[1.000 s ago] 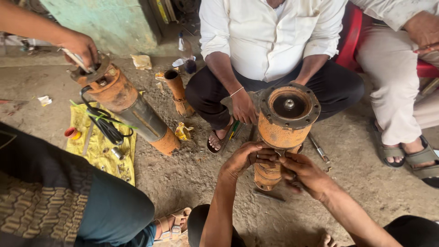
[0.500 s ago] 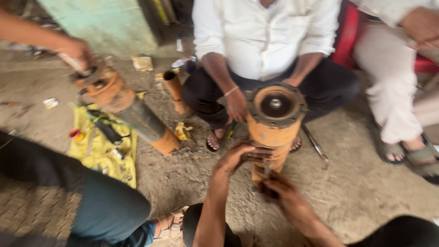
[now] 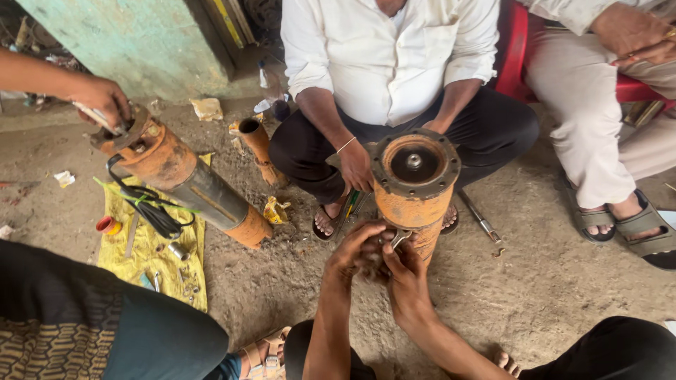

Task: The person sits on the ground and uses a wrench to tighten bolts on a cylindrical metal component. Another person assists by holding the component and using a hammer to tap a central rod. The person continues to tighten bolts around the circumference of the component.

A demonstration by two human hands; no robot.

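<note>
The dirt floor fills the view. An orange pump body stands upright at centre, its round flanged top facing up. At ten o'clock a second orange pump leans over a yellow cloth strewn with small parts and a black cable; another person's hand rests on its top end. At twelve o'clock a person in a white shirt sits behind the upright pump. Just below its flange, the left hand and right hand meet, touching each other. The right grip is clenched on a small metal wrench; whether the left grip grasps anything, I cannot tell.
</note>
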